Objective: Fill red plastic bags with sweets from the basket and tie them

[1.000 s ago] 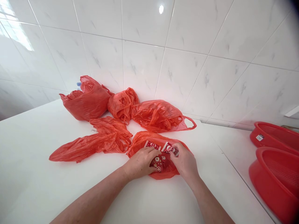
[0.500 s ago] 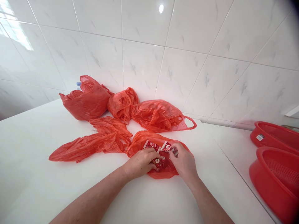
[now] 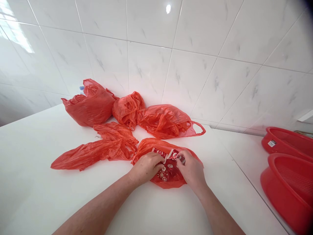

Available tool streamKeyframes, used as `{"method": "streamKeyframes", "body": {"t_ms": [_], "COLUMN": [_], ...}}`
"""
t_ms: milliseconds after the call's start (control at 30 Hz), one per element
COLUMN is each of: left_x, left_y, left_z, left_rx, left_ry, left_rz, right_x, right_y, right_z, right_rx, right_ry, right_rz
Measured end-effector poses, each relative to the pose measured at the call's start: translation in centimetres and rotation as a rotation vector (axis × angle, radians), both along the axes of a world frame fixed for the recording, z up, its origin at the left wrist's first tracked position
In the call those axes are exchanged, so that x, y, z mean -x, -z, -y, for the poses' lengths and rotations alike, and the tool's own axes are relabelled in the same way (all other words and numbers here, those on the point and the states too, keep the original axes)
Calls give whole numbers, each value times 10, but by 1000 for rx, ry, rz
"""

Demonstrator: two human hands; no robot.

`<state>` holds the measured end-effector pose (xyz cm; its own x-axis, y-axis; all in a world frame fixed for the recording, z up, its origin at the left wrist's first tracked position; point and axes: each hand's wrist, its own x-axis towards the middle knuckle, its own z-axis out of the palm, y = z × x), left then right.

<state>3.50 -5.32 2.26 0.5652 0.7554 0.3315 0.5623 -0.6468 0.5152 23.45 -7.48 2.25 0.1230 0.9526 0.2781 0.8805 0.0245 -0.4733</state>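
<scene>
An opened red plastic bag (image 3: 168, 185) lies on the white table in front of me, with several small red packets printed in white (image 3: 163, 174) inside it. My right hand (image 3: 192, 169) reaches in from the right and pinches the end of one packet (image 3: 174, 154) between thumb and fingers. Over the bag's left side, my left hand (image 3: 148, 166) has its fingers bent together at the white edge of a neighbouring packet, which it seems to grip. The fingers partly cover the packets.
Crumpled red bags, among them a full one (image 3: 90, 107), a bunched one (image 3: 129, 109) and one with a loop handle (image 3: 166, 120), stand along the tiled wall. A flattened red bag (image 3: 97, 153) lies left. Two red plastic baskets (image 3: 281, 182) are at the right.
My left hand's fingertips have shifted slightly up, uncovering more of the packet below them. My right hand still pinches its packet in nearly the same spot.
</scene>
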Motion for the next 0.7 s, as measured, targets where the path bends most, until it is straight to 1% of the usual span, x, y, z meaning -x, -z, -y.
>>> {"method": "streamKeyframes", "body": {"t_ms": [67,267,533,700], "left_x": [1,4,3,2], "left_y": [0,6,10,7], "left_z": [-2,-6,-4,-2], "left_rx": [-20,-60,-68,-66], "left_ry": [-43,-47,-117,-85], "left_rz": [1,-61,-148,-146], "right_x": [0,0,0,0], "right_y": [1,5,9,11], "right_z": [0,-3,-4,-5], "right_rx": [17,47,51,50], "right_ry": [2,-6,-1,-2], "right_rz": [18,74,104,124]}}
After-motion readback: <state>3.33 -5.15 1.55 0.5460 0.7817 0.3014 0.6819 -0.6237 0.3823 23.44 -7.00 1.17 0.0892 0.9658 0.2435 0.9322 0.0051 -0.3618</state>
